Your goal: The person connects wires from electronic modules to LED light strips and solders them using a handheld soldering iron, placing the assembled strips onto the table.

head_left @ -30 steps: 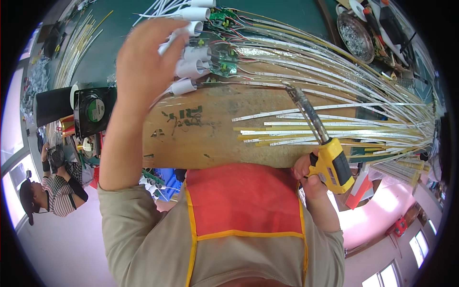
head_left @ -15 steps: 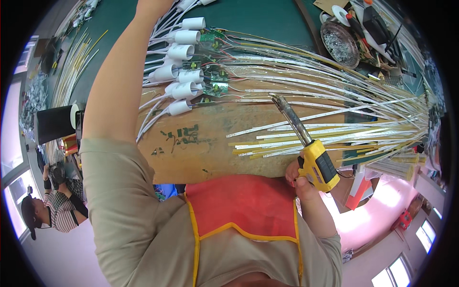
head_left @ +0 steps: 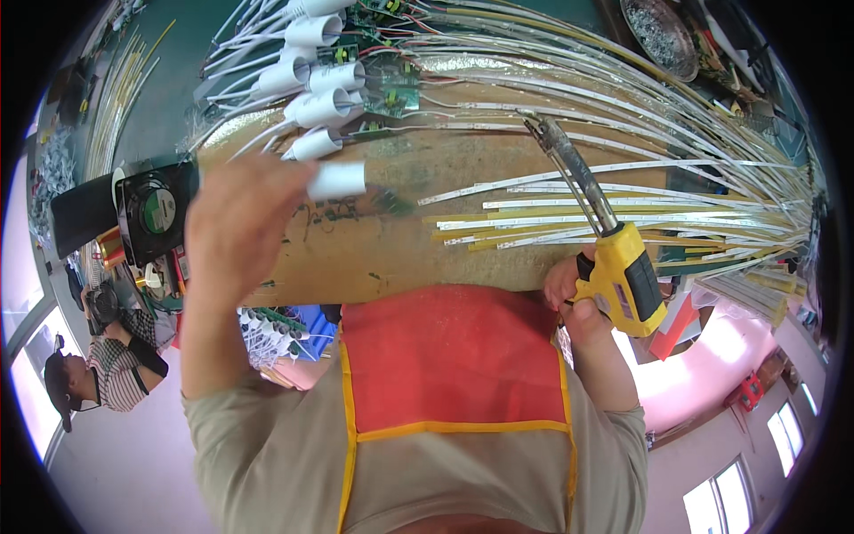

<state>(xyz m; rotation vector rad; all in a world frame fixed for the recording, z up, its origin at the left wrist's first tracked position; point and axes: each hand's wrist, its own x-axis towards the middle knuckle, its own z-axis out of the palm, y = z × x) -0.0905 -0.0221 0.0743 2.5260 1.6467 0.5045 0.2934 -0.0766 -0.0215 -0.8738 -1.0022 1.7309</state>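
Note:
My left hand, blurred by motion, is closed on a white plastic tube above the brown board. In front of it lie several similar white tubes with white cables, wired to green circuit boards. My right hand grips the handle of a yellow and black soldering gun, its metal tip pointing up and to the left. The gun hangs over loose white and yellow LED strips. Longer LED strips run from the circuit boards toward the right.
The brown work board lies on a green table. A small black fan stands at left, and a metal dish of scraps at far right. Below the table edge is a blue bin with boards. Another person sits at left.
My left hand has come back from the far cables toward me and now holds a white tube. The view has shifted. My right hand still holds the soldering gun.

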